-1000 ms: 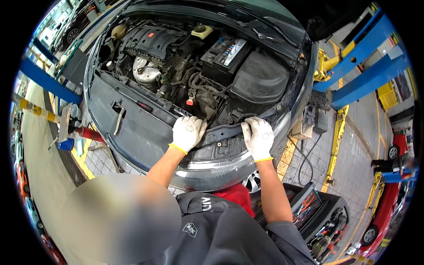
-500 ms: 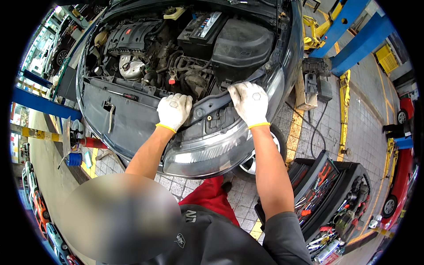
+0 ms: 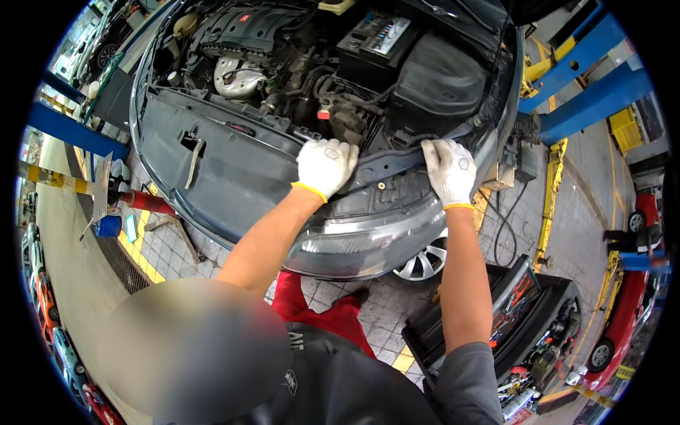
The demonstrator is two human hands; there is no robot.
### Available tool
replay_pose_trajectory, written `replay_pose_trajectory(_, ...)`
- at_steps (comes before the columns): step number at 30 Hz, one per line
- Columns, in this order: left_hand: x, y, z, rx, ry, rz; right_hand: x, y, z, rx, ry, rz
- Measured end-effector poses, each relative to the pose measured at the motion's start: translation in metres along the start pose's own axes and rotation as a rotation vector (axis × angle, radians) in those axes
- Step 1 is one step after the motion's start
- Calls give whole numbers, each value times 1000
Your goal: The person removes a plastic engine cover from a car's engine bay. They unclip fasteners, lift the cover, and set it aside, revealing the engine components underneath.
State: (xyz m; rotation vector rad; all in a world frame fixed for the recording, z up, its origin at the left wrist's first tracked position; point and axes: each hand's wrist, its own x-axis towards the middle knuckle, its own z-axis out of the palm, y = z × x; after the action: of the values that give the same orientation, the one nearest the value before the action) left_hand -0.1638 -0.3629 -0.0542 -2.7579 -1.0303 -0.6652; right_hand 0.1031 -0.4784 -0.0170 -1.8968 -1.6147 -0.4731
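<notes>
Both my hands wear white knit gloves with yellow cuffs and rest at the front of an open engine bay. My left hand [image 3: 326, 170] has its fingers curled over the inner end of a dark front crossmember [image 3: 388, 166]. Around the outer end of that piece, near the fender, my right hand [image 3: 451, 171] is closed, fingers over its top edge. The fingertips of both hands are hidden behind it. Just below lies the clear headlight [image 3: 368, 244]. A battery [image 3: 377, 39] and a black lidded plastic box [image 3: 440, 78] sit beyond my hands.
A screwdriver [image 3: 237, 129] lies on the front panel [image 3: 234, 166] to the left. The engine cover [image 3: 244, 32] is farther back. At the lower right stands an open tool cart [image 3: 528, 319] full of tools. Blue lift posts [image 3: 588, 106] rise at the right.
The whole view has shifted, so the car and both hands appear farther right. Both hands keep their hold on the crossmember, which shows no clear movement against the car.
</notes>
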Motion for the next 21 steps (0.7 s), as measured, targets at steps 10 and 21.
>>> replay_pose_trajectory(10, -6, -23, -10, -232, -163, 135, 18, -24, 7, -213, -231, 29)
replay_pose_trajectory(21, -15, -27, 4, -257, -317, 179, 33, -47, 19, -329, -466, 231)
